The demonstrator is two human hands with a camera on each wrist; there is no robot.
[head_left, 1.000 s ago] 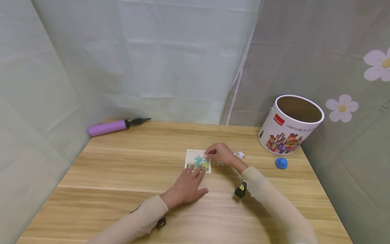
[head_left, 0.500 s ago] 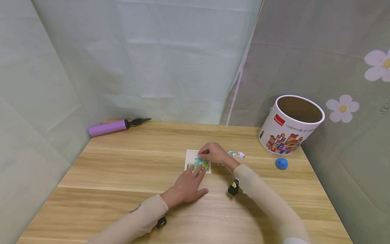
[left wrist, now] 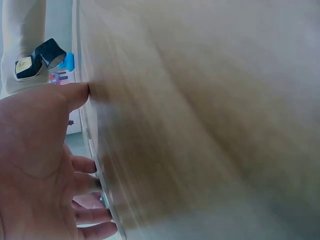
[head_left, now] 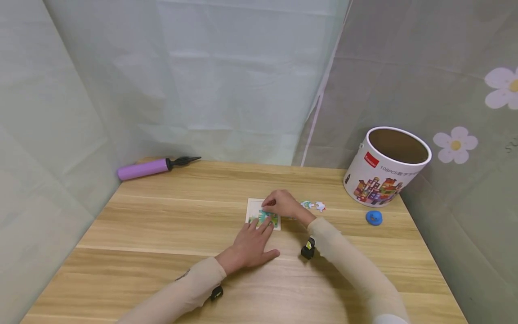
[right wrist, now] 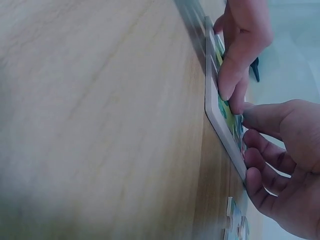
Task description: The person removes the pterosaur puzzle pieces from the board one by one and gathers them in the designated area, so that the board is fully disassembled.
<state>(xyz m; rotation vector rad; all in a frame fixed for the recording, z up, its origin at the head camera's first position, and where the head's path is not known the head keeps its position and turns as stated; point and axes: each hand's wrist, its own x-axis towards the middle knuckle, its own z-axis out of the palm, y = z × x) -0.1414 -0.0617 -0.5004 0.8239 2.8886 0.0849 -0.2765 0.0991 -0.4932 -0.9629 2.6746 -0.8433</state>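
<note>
On desk (head_left: pixel 162 229) | my left hand (head_left: pixel 250 247), fingers straight, touches board (head_left: pixel 254 206) | right hand (head_left: pixel 285 203) pinches piece (right wrist: pixel 240 120) | square it before pressing

I'm at a light wood-grain surface (head_left: pixel 162 234), bands running mostly left to right. Pale, creased cloth (head_left: pixel 243 81) hangs behind it; a similar pale sheet (head_left: pixel 48 135) closes off my left. Greyer fabric (head_left: pixel 404 67) on my right, printed with white, yellow-centred flowers (head_left: pixel 455 145). Whitish seam (head_left: pixel 312 130) between back drapes. Lighting soft, faint sheen nearest me.
</note>
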